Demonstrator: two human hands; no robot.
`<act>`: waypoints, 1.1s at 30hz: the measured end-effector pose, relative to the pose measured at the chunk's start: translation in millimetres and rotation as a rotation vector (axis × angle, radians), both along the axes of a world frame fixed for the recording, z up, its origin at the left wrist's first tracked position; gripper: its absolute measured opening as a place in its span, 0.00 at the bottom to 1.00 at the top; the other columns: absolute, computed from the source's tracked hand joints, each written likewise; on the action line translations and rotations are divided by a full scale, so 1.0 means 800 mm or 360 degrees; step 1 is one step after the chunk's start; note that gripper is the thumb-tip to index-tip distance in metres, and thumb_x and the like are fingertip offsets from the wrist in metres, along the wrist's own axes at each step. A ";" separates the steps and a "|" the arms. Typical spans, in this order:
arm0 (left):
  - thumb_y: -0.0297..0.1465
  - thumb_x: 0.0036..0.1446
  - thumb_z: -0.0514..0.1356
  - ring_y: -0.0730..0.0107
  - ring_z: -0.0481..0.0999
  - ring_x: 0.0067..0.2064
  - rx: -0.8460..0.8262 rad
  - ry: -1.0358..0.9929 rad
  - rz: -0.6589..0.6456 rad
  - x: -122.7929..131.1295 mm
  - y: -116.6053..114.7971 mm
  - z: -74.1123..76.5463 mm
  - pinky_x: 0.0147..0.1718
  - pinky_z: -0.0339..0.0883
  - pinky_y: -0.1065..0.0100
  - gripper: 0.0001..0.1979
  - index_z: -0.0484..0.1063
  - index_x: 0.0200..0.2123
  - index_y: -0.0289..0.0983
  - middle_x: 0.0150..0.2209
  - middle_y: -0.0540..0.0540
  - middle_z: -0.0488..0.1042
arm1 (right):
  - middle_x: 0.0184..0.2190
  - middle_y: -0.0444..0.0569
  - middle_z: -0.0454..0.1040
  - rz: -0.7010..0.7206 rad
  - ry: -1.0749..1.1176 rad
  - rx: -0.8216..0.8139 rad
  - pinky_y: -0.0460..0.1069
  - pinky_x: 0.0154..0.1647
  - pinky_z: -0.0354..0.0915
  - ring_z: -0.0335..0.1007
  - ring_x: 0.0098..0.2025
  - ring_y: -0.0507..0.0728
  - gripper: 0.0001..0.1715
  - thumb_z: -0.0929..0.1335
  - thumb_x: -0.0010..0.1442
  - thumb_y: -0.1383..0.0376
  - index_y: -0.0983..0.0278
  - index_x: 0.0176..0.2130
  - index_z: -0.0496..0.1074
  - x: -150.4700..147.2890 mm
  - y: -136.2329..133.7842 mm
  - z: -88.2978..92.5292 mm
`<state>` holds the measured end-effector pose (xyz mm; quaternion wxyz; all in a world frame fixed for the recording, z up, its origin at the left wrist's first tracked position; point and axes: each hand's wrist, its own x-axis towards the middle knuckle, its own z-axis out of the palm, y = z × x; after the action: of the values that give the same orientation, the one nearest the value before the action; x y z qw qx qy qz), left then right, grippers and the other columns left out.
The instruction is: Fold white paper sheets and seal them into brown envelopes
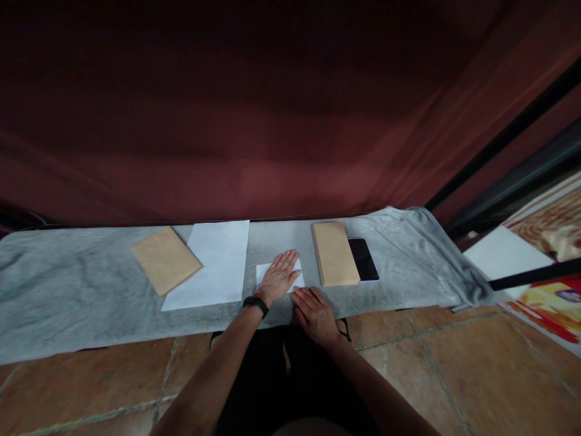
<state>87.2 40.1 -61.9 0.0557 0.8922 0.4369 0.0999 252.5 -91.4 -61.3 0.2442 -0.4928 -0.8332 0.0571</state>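
While the left hand [278, 280] lies flat on a small white paper [262, 272], its fingers are stretched out and the palm faces down, so it presses on the paper and does not grasp it. This small paper is on the grey cloth [91, 266], close in front of the person, and its corners appear around the hand. On the left wrist there is a black band [255, 304].

The right hand [316, 317] is just beside, at the near right corner of the paper. Its fingers are extended and its thumb stands apart from them; the grip is loose, with nothing visible inside it. Whether the fingertips touch the corner, I cannot tell.

To the left of the hands lies a large white sheet [222, 260], and a brown envelope [166, 259] rests tilted over its left side. To the right, a stack of brown envelopes [336, 254] partly covers a dark flat device [364, 260], whose right part is showing. Behind the cloth hangs a dark red curtain [272, 151], and below it is a floor of brownish tiles [408, 363].
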 end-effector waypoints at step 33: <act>0.45 0.70 0.42 0.52 0.52 0.72 0.0121 -0.0181 0.0728 -0.068 -0.086 -0.018 0.68 0.52 0.47 0.35 0.47 0.72 0.30 0.71 0.34 0.54 | 0.71 0.59 0.53 -0.0455 -0.0270 -0.0259 0.61 0.72 0.46 0.51 0.72 0.64 0.35 0.58 0.73 0.56 0.70 0.71 0.53 -0.034 0.098 -0.008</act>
<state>33.0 -28.6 -76.6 0.0225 0.7644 0.6197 0.1764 225.2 -12.9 -68.0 0.1381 -0.6275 -0.7648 0.0473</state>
